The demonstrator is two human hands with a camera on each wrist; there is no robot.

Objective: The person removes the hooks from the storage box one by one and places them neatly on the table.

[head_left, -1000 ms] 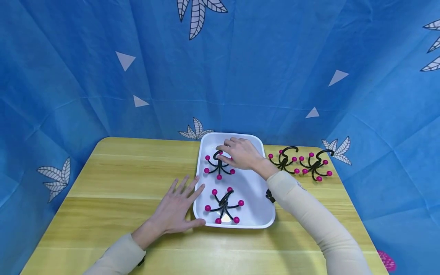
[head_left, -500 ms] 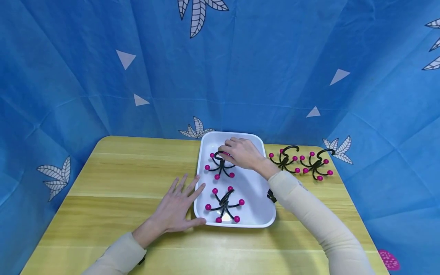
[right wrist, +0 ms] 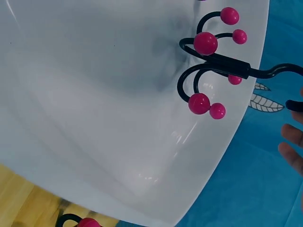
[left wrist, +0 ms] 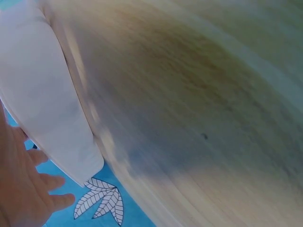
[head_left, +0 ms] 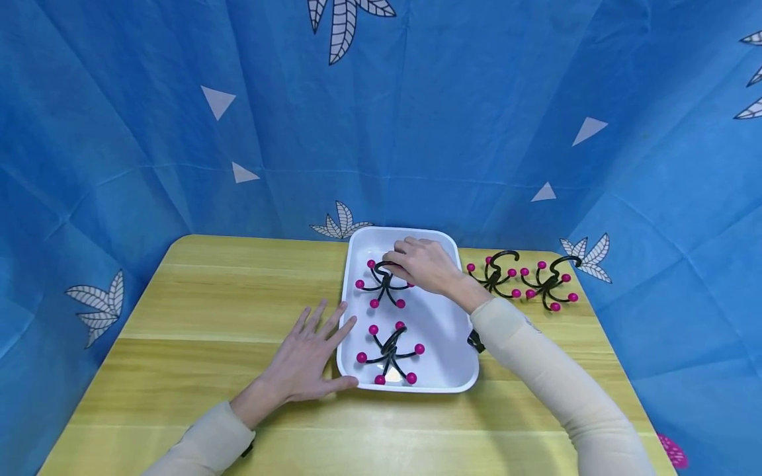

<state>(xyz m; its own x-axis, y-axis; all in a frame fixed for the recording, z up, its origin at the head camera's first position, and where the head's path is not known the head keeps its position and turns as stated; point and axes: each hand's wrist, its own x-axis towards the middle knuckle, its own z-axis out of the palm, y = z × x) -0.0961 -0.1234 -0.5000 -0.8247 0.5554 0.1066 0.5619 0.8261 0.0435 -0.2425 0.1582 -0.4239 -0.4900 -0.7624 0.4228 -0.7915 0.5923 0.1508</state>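
My right hand [head_left: 423, 264] is over the far half of a white tray [head_left: 440, 367], its fingers holding the hook of a black claw-shaped hanger [head_left: 385, 283] tipped with pink balls. In the right wrist view this hanger [right wrist: 227, 65] stands near the tray wall, its hook running up to the fingers [right wrist: 293, 137]; the thumb is out of frame there. A second hanger [head_left: 389, 354] of the same kind lies in the tray's near half. My left hand [head_left: 306, 363] is spread flat at the tray's left side, fingertips and thumb at the rim.
Two more such hangers, one [head_left: 493, 277] beside the tray and one [head_left: 549, 285] farther right, sit on the wooden table [head_left: 226, 304]. A blue patterned cloth [head_left: 464, 132] hangs behind the table and along both sides.
The hanger under my right hand has turned about its stem and shifted slightly right, its pink balls now in different places. My right hand moved a little right; my left hand stayed put.
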